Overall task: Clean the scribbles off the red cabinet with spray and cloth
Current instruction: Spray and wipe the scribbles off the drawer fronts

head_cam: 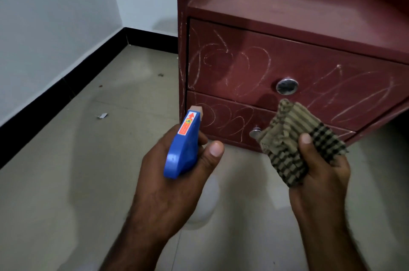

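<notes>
Spray bottle [182,144]: gripped by left hand [174,182], nozzle aimed at red cabinet [287,53] on the floor. Cloth [294,144]: bunched in right hand [321,173]. Scribbles [225,58]: borne on both drawer fronts.

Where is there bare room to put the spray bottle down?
The cabinet top, inside its raised rim, is bare. So is the floor between the black skirting and the cabinet's left side, bar a paper scrap. Before the drawers it is crowded: left hand grips the spray bottle, right hand the cloth.
</notes>
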Motion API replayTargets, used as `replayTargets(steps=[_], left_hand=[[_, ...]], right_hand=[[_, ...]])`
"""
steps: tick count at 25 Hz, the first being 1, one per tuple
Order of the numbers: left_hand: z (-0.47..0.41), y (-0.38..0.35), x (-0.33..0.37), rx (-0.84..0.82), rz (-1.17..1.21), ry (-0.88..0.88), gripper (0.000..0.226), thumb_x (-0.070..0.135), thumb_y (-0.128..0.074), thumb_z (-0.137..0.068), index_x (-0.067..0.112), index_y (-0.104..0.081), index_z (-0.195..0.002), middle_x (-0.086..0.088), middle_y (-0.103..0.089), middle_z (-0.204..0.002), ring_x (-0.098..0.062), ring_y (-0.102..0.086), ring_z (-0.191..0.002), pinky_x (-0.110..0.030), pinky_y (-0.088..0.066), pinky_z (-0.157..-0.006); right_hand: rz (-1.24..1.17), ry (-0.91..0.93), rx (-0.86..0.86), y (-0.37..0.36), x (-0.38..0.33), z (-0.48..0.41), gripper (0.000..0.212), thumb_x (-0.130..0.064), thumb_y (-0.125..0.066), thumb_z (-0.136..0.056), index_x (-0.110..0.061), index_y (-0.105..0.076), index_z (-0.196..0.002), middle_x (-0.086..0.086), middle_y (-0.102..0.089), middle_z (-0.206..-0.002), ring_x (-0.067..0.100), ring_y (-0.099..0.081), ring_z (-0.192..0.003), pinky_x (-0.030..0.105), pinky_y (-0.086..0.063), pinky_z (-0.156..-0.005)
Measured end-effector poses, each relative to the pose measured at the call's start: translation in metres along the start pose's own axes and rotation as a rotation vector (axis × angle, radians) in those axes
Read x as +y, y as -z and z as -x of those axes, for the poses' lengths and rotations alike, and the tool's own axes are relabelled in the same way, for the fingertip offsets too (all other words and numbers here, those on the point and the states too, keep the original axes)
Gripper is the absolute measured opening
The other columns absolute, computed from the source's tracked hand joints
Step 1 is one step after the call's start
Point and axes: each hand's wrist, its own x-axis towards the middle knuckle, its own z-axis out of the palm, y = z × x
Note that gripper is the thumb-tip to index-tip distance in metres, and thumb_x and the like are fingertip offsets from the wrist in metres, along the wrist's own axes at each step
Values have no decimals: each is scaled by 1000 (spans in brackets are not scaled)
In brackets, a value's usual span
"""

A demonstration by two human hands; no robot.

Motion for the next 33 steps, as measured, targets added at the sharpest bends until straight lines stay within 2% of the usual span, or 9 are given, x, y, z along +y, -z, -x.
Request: replayTargets(steps=[3, 5, 7, 10, 16, 20, 23, 28, 33], left_hand=[[8, -17, 5, -17, -18, 26, 35, 56, -76, -83, 23, -64, -85, -2, -72, -75, -19, -74, -69, -33, -56, -66], [19, -29, 6, -29, -8, 30, 32, 50, -72, -85, 20, -64, -84, -5, -72, -74, -16, -74, -66, -25, -51, -64], [32, -40, 6, -17, -24, 33, 32, 47, -72, -89, 16, -63, -86, -8, -72, -74, -14, -73, -64, -20, -49, -61], [59, -48, 14, -2, -43, 44, 35, 45, -73, -90, 11, -62, -88, -11, -71, -73, -15, -74, -62, -12, -47, -55], [94, -63, 34, 14, -95, 79, 34, 48, -72, -89, 16, -64, -96, -10, -72, -80, -17, -75, -64, -21, -49, -60], [107, -75, 49, 58, -115, 70, 36, 49, -71, -91, 15, -63, -101, -12, -72, -83, -17, -75, -64, -27, -51, -64], [115, -82, 60, 67, -144, 67, 37, 51, -69, -91, 17, -64, -101, -9, -74, -84, -11, -74, -63, -26, -49, -64], [119, -90, 77, 52, -226, 16, 40, 56, -66, -91, 17, -63, -100, -2, -75, -82, 3, -68, -58, -19, -44, -58], [114, -102, 83, 9, -248, -34, 43, 55, -67, -90, 12, -63, -94, -1, -72, -77, 5, -65, -56, -3, -41, -48]], right_hand=[[12, -22, -55, -2, 1, -4, 31, -1, -70, -95, -5, -69, -125, 13, -78, -115, 36, -76, -106, 57, -60, -91], [25, -20, -101, -2, -6, -5, 24, -1, -71, -94, -9, -72, -117, 12, -79, -110, 34, -77, -100, 60, -61, -89], [34, -16, -120, 1, -16, -2, 21, 2, -70, -94, -13, -74, -107, 10, -80, -104, 31, -78, -95, 57, -63, -86], [69, -34, -182, 10, -36, -1, 21, 3, -71, -94, -14, -74, -108, 8, -80, -102, 27, -79, -91, 49, -65, -81], [79, 9, -176, 40, -75, -14, 22, 2, -71, -94, -5, -73, -114, -1, -79, -91, 14, -78, -80, 31, -63, -68], [77, 25, -241, 58, -92, -11, 20, 5, -67, -95, -11, -73, -106, -6, -77, -83, 8, -76, -73, 23, -59, -60], [93, 36, -243, 68, -102, -8, 20, 4, -68, -95, -13, -73, -104, -2, -78, -88, 11, -77, -77, 26, -60, -63], [104, 43, -202, 72, -114, -8, 19, -3, -73, -91, -19, -74, -100, 5, -80, -102, 23, -78, -95, 49, -64, -87], [70, 70, -149, 81, -127, -16, 19, -4, -74, -88, -22, -74, -95, 7, -80, -102, 28, -78, -96, 55, -64, -85]])
